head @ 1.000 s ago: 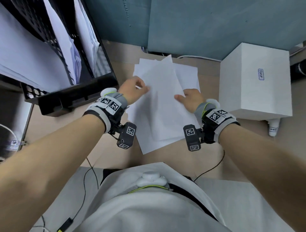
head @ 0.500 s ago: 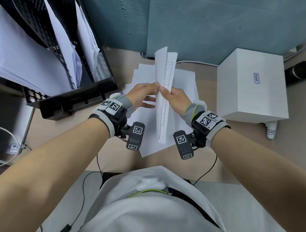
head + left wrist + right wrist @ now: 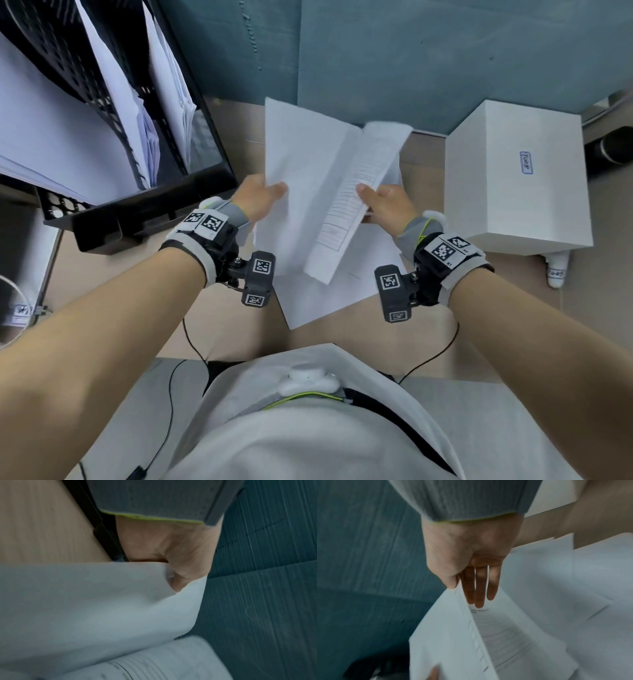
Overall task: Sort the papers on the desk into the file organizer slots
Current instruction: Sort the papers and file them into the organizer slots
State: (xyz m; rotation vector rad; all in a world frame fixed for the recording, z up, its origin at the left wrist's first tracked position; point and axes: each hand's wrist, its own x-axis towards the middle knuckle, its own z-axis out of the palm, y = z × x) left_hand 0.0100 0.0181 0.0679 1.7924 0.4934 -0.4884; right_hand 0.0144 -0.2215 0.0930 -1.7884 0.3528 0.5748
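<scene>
Above the desk I hold two white sheets spread apart like an open book. My left hand [image 3: 270, 193] pinches the left edge of the blank sheet [image 3: 301, 161]; the thumb [image 3: 180, 584] presses on that sheet [image 3: 102, 601]. My right hand [image 3: 368, 195] pinches the printed form [image 3: 346, 212] between thumb and fingers [image 3: 477, 595]. The paper stack [image 3: 329, 301] lies flat on the desk under both sheets. The black mesh file organizer [image 3: 144, 219] stands at the left, with papers in its slots.
A white box [image 3: 513, 171] stands on the desk to the right, a small white bottle [image 3: 556, 274] at its near corner. A teal panel [image 3: 411, 51] closes off the back of the desk. Thin black cables hang from both wrists.
A second ago both hands lay on the flat stack. They lifted sheets upright, held edge-on together, and have now drawn them apart, left hand leftward, right hand rightward.
</scene>
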